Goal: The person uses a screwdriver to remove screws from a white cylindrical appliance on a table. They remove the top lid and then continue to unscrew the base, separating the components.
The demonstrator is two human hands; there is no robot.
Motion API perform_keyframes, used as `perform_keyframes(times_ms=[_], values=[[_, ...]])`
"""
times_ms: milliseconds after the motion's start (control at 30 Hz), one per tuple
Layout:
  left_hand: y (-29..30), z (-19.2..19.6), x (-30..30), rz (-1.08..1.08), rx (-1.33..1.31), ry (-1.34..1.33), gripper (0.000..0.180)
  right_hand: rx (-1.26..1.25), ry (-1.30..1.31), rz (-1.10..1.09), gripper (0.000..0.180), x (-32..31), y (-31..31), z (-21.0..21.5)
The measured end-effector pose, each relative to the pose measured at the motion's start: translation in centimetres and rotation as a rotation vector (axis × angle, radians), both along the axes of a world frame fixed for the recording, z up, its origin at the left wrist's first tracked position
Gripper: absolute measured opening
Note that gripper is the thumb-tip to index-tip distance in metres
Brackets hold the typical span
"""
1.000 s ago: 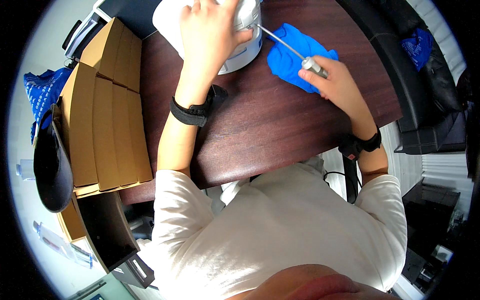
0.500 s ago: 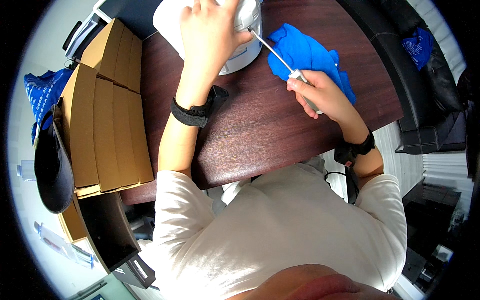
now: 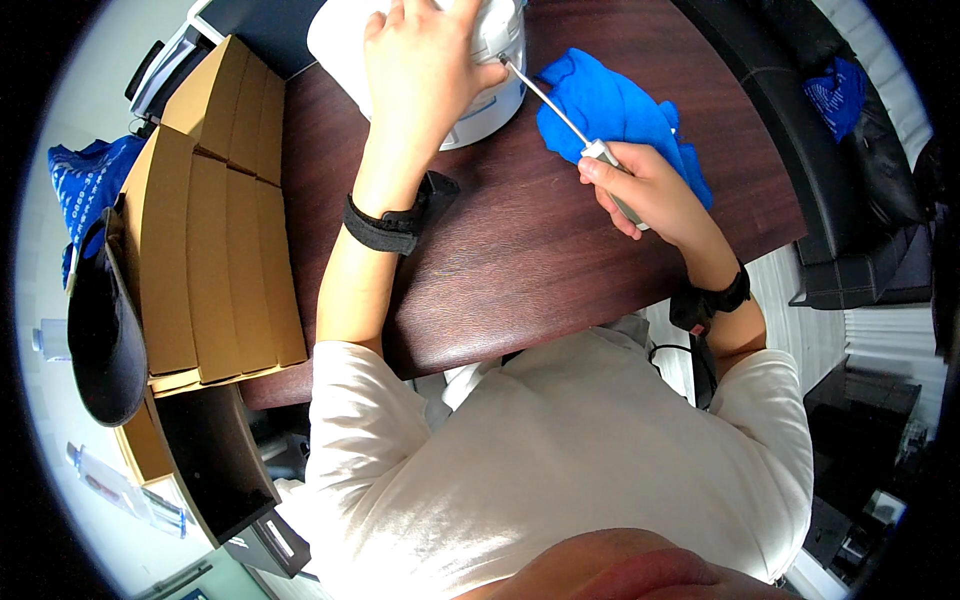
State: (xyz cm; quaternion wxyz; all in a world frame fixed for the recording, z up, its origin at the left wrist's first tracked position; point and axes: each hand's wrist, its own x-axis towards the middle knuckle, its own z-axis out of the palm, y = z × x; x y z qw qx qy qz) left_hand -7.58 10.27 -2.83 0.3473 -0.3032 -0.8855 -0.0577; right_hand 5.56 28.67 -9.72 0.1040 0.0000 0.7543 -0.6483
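Observation:
At the far side of the table stands a rounded white appliance, cut off by the top edge of the view. My left hand grips it from above, thumb out to the right and fingers spread over the body; some fingertips are out of view. In my right hand is a screwdriver with a grey and white handle, my fingers closed round it. Its long metal shaft slants up and left, and the tip meets the appliance right beside my left thumb. A crumpled blue cloth lies behind the screwdriver handle.
The dark brown wooden table spans the middle. Cardboard boxes stand in rows along its left side, with a black cap hanging beside them. A black sofa with a blue bag on it is at right.
Very little differs. My right hand and the screwdriver handle have shifted a touch to the right, while the tip stays against the appliance and my left hand keeps its hold.

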Motion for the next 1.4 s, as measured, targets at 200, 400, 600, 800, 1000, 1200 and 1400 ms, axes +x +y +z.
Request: perform_keyframes(times_ms=[200,400,600,800,1000,1200,1400], values=[[0.1,0.4,0.5,-0.011,0.011,0.000,0.082,-0.010,0.011,0.001,0.032,-0.2,0.0,0.0],[0.1,0.4,0.6,0.007,0.004,-0.023,0.081,-0.031,-0.085,-0.010,0.033,0.1,-0.4,1.0],[-0.1,0.0,0.2,-0.017,0.019,0.004,0.080,0.853,0.360,-0.177,0.029,-0.2,0.3,2.1],[0.0,-0.1,0.0,-0.006,-0.006,0.025,0.079,1.256,0.746,-0.450,0.020,-2.2,3.2,2.0],[-0.1,-0.2,-0.2,-0.053,0.028,0.037,0.080,1.029,0.670,-0.425,0.022,-1.3,3.3,0.8],[0.0,0.0,0.1,-0.021,0.017,-0.012,0.081,0.848,0.561,-0.256,0.027,-0.8,2.8,-0.3],[0.0,0.1,0.1,-0.015,0.007,0.005,0.082,0.322,0.127,-0.113,0.029,-0.4,0.9,-0.2]])
